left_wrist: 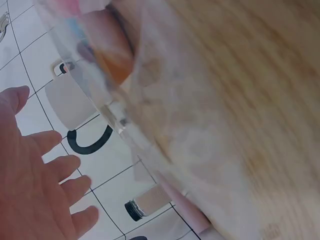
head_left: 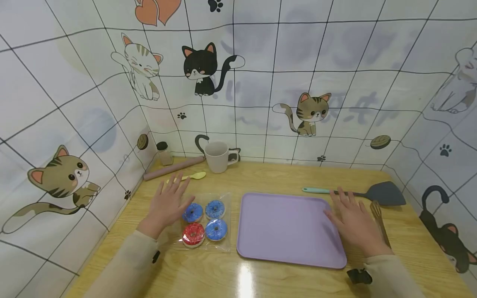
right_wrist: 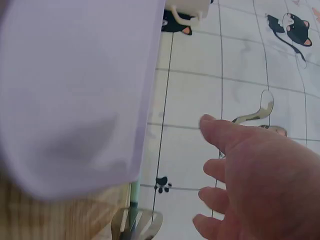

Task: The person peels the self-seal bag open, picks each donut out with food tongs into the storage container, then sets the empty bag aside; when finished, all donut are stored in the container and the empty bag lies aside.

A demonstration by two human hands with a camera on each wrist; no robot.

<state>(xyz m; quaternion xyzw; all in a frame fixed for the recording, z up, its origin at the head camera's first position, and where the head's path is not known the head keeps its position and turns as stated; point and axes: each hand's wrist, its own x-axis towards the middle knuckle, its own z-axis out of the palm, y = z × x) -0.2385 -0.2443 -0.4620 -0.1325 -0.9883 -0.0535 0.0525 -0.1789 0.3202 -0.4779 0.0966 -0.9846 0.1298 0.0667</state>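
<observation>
Fingers extended, left hand (head_left: 167, 209) is hovering by doughnuts (head_left: 216, 235) near desk's (head_left: 193, 273) left edge; right hand (head_left: 357, 225) likewise, by tray's (head_left: 283, 231) edge.

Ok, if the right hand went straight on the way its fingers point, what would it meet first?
Probably the spatula: in the head view its shaft runs across the line of the right hand. The hand's height is unclear, though; passing over, it would likely meet the cat-print wall.

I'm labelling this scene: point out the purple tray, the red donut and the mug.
Purple tray (head_left: 288, 230): head view, bare middle.
Red donut (head_left: 193, 238): head view, frosted top.
Mug (head_left: 217, 158): head view, outer wall.
</observation>
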